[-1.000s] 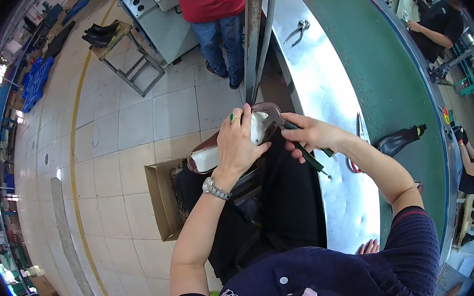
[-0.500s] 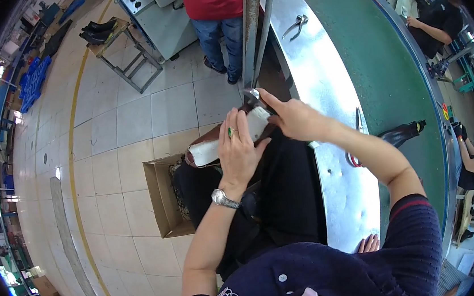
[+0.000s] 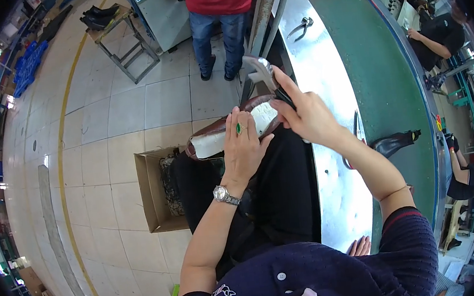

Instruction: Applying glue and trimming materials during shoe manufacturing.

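Green belting (image 3: 346,40) runs along the right, beside a silvery metal ledge (image 3: 341,195). An open cardboard box (image 3: 149,193) stands left of the knees. Over the thighs lies a brown shoe (image 3: 209,144), white underside up. The left hand (image 3: 243,150) rests across it, fingers outstretched; the right hand (image 3: 311,118) curls tightly round a steel-headed tool (image 3: 264,72), raised by its far end.

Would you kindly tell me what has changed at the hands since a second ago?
The right hand has moved forward, away from the body, turning its metal-headed tool: the head, earlier at the far end of the brown shoe, now points up beyond it. Nothing was let go. The left hand still lies on the shoe; the pincers on the metal bench stayed put.
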### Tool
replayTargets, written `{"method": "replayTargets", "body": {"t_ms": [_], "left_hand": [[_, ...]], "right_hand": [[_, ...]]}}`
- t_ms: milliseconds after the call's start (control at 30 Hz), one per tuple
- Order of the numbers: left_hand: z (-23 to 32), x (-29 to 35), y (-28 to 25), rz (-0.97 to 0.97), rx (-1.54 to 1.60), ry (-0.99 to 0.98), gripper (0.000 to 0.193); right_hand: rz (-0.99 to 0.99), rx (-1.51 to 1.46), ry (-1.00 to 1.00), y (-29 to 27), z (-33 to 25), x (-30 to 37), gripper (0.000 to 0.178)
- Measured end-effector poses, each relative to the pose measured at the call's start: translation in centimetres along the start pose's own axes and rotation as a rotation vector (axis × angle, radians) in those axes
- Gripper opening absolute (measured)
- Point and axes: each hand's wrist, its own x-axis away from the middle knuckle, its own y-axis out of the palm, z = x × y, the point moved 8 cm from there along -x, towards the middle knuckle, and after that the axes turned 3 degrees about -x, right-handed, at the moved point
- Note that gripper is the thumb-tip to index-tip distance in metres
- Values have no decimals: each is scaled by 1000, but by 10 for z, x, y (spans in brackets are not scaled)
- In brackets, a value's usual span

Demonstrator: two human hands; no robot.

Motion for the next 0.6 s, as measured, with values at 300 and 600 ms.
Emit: {"method": "replayTargets", "body": {"t_ms": [300,600], "left_hand": [[0,0,-5,27,-12,6,65],[-81,-17,-27,-452,372,-222,41]], "right_hand": [[-186,151,66,13,2,0,62],[-559,-417,193,39,20,29,58]]}}
